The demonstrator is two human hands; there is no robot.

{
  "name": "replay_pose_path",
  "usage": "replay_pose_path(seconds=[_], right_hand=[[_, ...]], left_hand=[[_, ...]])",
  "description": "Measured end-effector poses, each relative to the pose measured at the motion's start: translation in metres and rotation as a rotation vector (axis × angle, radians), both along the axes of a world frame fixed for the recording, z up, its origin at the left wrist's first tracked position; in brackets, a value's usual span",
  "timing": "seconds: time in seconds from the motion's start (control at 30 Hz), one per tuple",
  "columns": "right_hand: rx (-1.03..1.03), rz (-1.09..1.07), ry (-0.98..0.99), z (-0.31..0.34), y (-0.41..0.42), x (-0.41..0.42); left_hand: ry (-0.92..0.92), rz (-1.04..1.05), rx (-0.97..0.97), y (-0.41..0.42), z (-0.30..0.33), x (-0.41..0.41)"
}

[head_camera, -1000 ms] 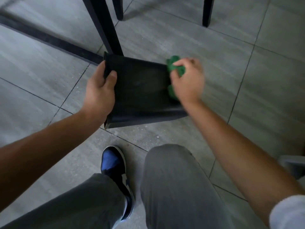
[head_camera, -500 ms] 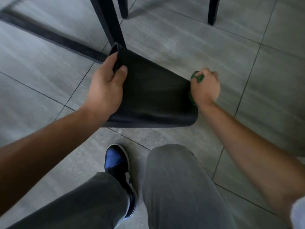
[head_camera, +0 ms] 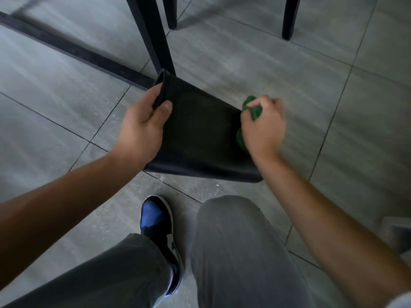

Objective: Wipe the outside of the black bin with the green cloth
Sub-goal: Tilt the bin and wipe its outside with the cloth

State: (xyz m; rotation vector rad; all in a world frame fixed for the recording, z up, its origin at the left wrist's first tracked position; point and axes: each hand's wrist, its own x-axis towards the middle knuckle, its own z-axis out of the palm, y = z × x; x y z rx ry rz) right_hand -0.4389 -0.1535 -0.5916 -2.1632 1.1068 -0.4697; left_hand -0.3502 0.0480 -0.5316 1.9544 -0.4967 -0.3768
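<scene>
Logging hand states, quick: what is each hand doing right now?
Left hand: closed on the black bin, grip at its rim.
Right hand: closed on the green cloth, at the bin's right side.

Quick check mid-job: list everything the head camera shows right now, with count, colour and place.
bin: one, black, tipped over the floor at centre, held at its rim
cloth: one, green, bunched against the bin's right side
furniture legs: three, black, top of view
floor bar: one, black, upper left
floor tiles: grey, throughout
shoe: one, blue and black, bottom centre
trouser legs: two, grey, bottom
left hand: gripping the bin's rim
right hand: closed on the cloth
</scene>
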Motion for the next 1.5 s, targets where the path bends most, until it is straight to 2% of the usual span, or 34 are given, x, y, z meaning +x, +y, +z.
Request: replay_pose_path(seconds=[0.1,0.17,0.2,0.27,0.37,0.43,0.5,0.57,0.63,0.67,0.73,0.8,0.83,0.87,0.93,1.03,1.1,1.17,1.23,1.27,1.3,1.37,1.43,1.5], right_hand=[[-0.06,0.329,-0.344,0.029,0.089,0.018],[-0.068,0.441,-0.4,0.039,0.103,0.039],[-0.092,0.427,-0.373,0.035,0.09,0.045],[-0.114,0.265,-0.197,0.009,0.038,0.051],[0.0,-0.032,0.131,-0.019,-0.037,0.027],[0.011,-0.06,0.15,-0.017,-0.029,0.012],[-0.033,0.083,-0.039,0.0,0.018,0.014],[-0.091,0.322,-0.268,0.021,0.066,0.034],[-0.158,0.374,-0.375,0.037,0.07,0.071],[-0.164,0.338,-0.344,0.038,0.056,0.086],[-0.123,0.23,-0.128,0.018,0.012,0.092],[-0.056,0.083,0.127,-0.007,-0.026,0.059],[-0.043,0.02,0.171,-0.012,-0.033,0.033],[-0.044,-0.019,0.157,-0.012,-0.029,0.012],[-0.058,0.001,0.002,-0.001,0.008,-0.005],[-0.071,0.323,-0.298,0.025,0.079,0.023],[-0.143,0.371,-0.334,0.035,0.075,0.056],[-0.114,0.268,-0.129,0.022,0.024,0.071],[0.006,0.075,0.167,0.001,-0.027,0.054],[0.038,-0.011,0.235,-0.004,-0.037,0.035],[0.033,-0.074,0.214,-0.005,-0.033,0.019],[-0.028,-0.079,0.021,0.006,0.011,0.001],[-0.041,0.122,-0.221,0.021,0.063,0.011],[-0.069,0.264,-0.328,0.033,0.077,0.031]], left_hand=[[-0.014,0.05,0.006,-0.007,-0.005,0.011],[-0.038,0.071,0.041,-0.001,-0.008,0.017],[-0.015,0.101,0.043,0.004,-0.012,0.017],[0.027,0.151,0.028,0.012,-0.019,0.019],[0.053,0.14,0.029,0.016,-0.022,0.025],[0.045,0.082,0.039,0.01,-0.015,0.024],[0.025,0.057,0.037,0.002,-0.011,0.022],[-0.03,0.021,0.048,-0.007,-0.008,0.02],[-0.055,0.007,0.059,-0.008,-0.008,0.019],[-0.032,0.025,0.046,-0.005,-0.008,0.018],[-0.001,0.066,0.023,0.003,-0.008,0.017],[-0.002,0.068,0.035,0.01,-0.009,0.015],[-0.013,0.049,0.044,0.012,-0.008,0.014],[-0.034,0.011,0.055,0.011,-0.006,0.013],[-0.06,-0.01,0.067,0.0,-0.007,0.014],[-0.068,0.014,0.063,-0.013,-0.005,0.017],[-0.072,0.014,0.069,-0.008,-0.005,0.016],[-0.05,0.033,0.057,0.0,-0.004,0.013],[-0.064,0.02,0.07,0.006,-0.004,0.009],[-0.068,-0.003,0.075,0.007,-0.004,0.007],[-0.077,-0.036,0.075,0.006,-0.005,0.006],[-0.091,-0.048,0.061,-0.004,-0.005,0.004],[-0.106,-0.008,0.054,-0.017,-0.004,0.005],[-0.122,-0.007,0.085,-0.022,-0.002,0.011]])
